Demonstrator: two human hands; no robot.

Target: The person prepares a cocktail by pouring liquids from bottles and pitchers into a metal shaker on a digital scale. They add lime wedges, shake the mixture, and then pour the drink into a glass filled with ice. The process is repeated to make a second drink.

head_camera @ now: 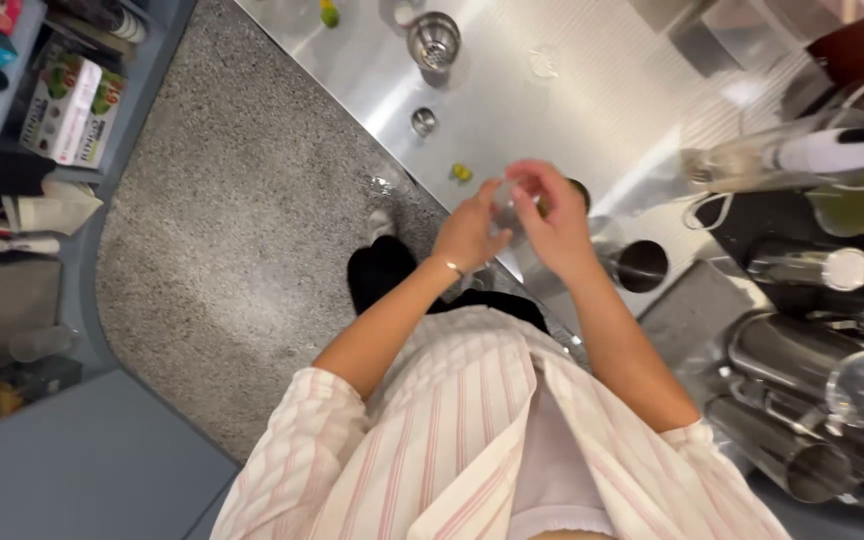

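My left hand and my right hand meet over the front edge of a steel counter. Between them they hold a small clear glass object, blurred; I cannot tell exactly what it is. My right fingers curl over its top, my left fingers grip its side. A thin bracelet sits on my left wrist. A dark metal cup stands on the counter just right of my right wrist.
On the counter lie a steel shaker tin, a small metal jigger and a yellow-green bit. Several steel shakers lie stacked at the right. Clear bottles stand behind them. Shelves with boxes line the left, across speckled floor.
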